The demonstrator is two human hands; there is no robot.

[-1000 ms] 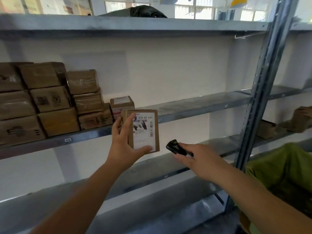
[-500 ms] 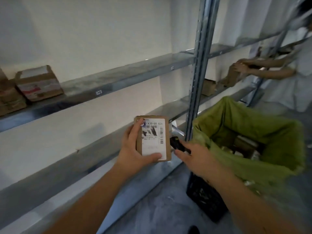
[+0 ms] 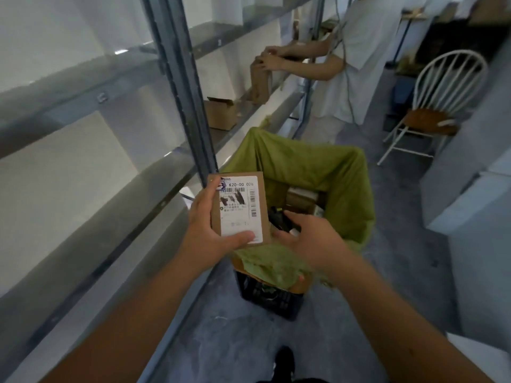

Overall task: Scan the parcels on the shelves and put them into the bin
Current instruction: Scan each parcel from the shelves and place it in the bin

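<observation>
My left hand [image 3: 210, 228] grips a small flat cardboard parcel [image 3: 243, 194] with a white barcode label, thumb across its lower edge. The parcel is upright, over the near left rim of the bin [image 3: 348, 189], a black crate lined with a green bag that has other parcels inside. My right hand [image 3: 312, 239] holds a small black scanner [image 3: 278, 219] just right of the parcel, above the bin's opening.
Grey metal shelves [image 3: 105, 95] with a steel upright [image 3: 188, 87] run along the left. Another person [image 3: 356, 53] stands beyond the bin handling a brown box [image 3: 260, 78] on the shelf. An open carton [image 3: 221, 113] sits there too. A white chair [image 3: 439, 98] stands at the right.
The view has swung right and down from the shelf to the bin. Both hands carried the parcel and scanner over the bin's opening.
</observation>
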